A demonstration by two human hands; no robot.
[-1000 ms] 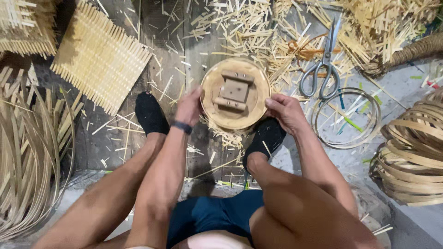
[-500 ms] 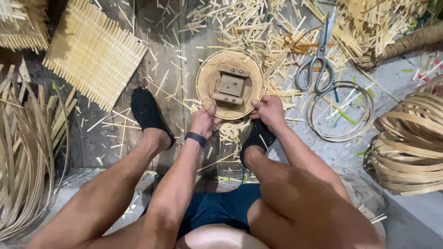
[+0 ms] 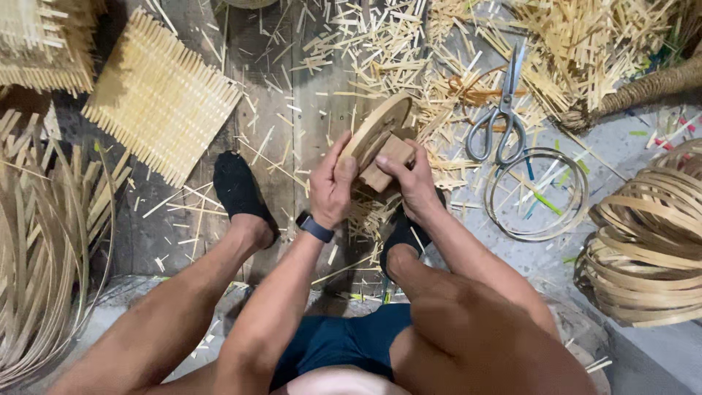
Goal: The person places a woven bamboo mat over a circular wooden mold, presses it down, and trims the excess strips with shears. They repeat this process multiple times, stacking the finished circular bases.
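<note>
A round wooden disc [image 3: 376, 128] with a wooden block fixed to its face is tilted on edge above the floor, between my feet. My left hand [image 3: 333, 183] grips the disc's near rim, thumb up along the edge. My right hand [image 3: 411, 175] holds the block [image 3: 387, 162] on the disc's underside. Both hands are closed on the piece. A dark band sits on my left wrist [image 3: 314, 227].
Scissors [image 3: 501, 117] lie to the right among bamboo offcuts. A thin hoop [image 3: 537, 194] rests beside them. Coiled bamboo strips [image 3: 647, 249] are at far right, a woven mat [image 3: 157, 99] at upper left, and long strips [image 3: 36, 249] at left. My feet wear black shoes [image 3: 238, 190].
The disc lay flat on the floor with both hands at its near edge; now both hands have lifted it and tipped it up on edge toward me.
</note>
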